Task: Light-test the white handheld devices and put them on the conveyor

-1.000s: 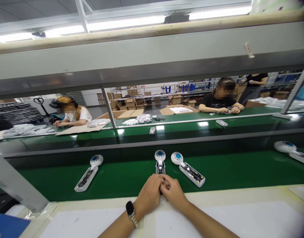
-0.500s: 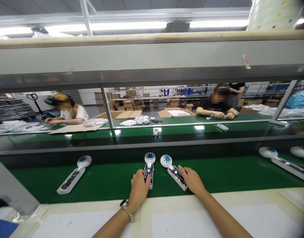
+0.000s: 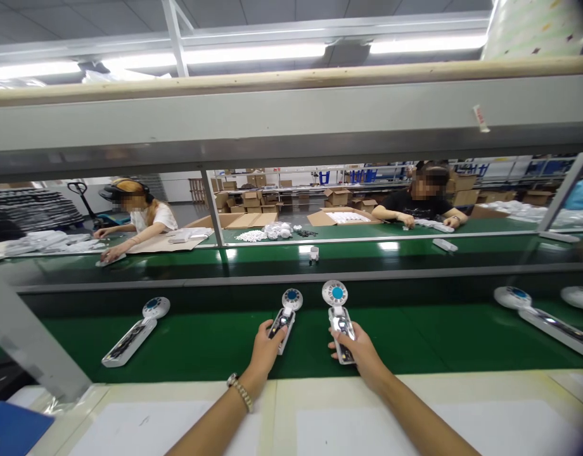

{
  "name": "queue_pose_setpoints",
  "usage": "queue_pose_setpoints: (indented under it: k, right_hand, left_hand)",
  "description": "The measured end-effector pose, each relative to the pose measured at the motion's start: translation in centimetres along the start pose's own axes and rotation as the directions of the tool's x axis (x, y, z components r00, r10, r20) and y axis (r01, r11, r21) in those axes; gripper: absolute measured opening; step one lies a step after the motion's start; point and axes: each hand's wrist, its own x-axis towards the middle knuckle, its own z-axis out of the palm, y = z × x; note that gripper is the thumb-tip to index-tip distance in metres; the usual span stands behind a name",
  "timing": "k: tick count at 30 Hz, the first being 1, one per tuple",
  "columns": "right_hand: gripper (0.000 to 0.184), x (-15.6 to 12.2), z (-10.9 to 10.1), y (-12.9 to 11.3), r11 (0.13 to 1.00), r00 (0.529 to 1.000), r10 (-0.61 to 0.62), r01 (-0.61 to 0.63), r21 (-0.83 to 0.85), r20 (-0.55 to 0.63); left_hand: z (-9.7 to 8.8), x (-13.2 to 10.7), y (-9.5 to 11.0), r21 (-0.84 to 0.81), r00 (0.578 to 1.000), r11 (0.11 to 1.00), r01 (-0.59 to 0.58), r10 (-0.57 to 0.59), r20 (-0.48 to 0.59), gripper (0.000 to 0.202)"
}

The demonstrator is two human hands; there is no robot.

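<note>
Left forearm [image 3: 206,421] and right forearm [image 3: 422,415] are slanting inward | left hand [image 3: 263,351] is gripping, thumb [image 3: 280,333] uppermost | right hand [image 3: 362,356] is gripping, thumb on top, fingers [image 3: 333,346] curling beneath

device [image 3: 288,315] in left hand [image 3: 263,351], another [image 3: 339,320] in right [image 3: 366,360] (belt [image 3: 429,335] beneath)

Dark grey panels form the ceiling [image 3: 291,9], with long strip lights [image 3: 258,55] shining white in a row. A broad pale beam [image 3: 291,114] crosses the full width, its yellowish upper edge slightly worn-looking, and slanting metal posts [image 3: 211,209] stand beneath it. Beyond, a white wall [image 3: 172,183] rises over a grey floor [image 3: 184,211]. Metal shelving [image 3: 294,189] runs along the back, with open cardboard boxes [image 3: 336,195] in front. At left, a pallet jack [image 3: 87,204] stands beside a dark layered stack [image 3: 30,209]. The glossy green desk [image 3: 434,335] has a cream front border [image 3: 177,394].
</note>
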Motion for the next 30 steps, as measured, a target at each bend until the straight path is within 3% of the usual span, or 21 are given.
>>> queue_pose_setpoints:
  k: [3,6,10,14,19,30]
  right_hand:
    - [0.052,-0.7,0.4,-0.7,0.987,0.998,0.038,-0.044,0.154,0.043]
    - [0.049,-1.5,1.1,-0.9,0.97,0.997,0.056,-0.068,0.235,0.057]
    - [0.033,-2.1,1.9,-0.2,0.944,0.988,0.133,-0.15,0.294,0.077]
    - [0.029,-2.2,2.1,0.3,0.943,0.979,0.194,-0.202,0.266,0.054]
    - [0.028,-2.0,2.0,0.5,0.952,0.978,0.197,-0.206,0.227,0.064]
    - [0.037,-2.1,2.3,0.1,0.959,0.976,0.187,-0.205,0.193,0.11]
  left_hand:
    - [0.1,-0.4,0.8,-0.292,0.994,0.953,0.078,-0.052,0.098,0.043]
    - [0.0,-1.1,1.3,-0.414,0.97,0.896,0.16,-0.065,0.233,0.034]
    - [0.0,-2.2,1.4,-0.386,0.918,0.897,0.213,-0.049,0.393,0.041]
    - [0.4,-3.1,1.6,-0.34,0.904,0.927,0.16,0.001,0.429,0.049]
    - [0.7,-3.5,1.9,-0.308,0.862,0.925,0.221,-0.037,0.506,0.035]
    - [0.8,-3.7,1.8,-0.3,0.862,0.927,0.224,-0.044,0.505,0.032]
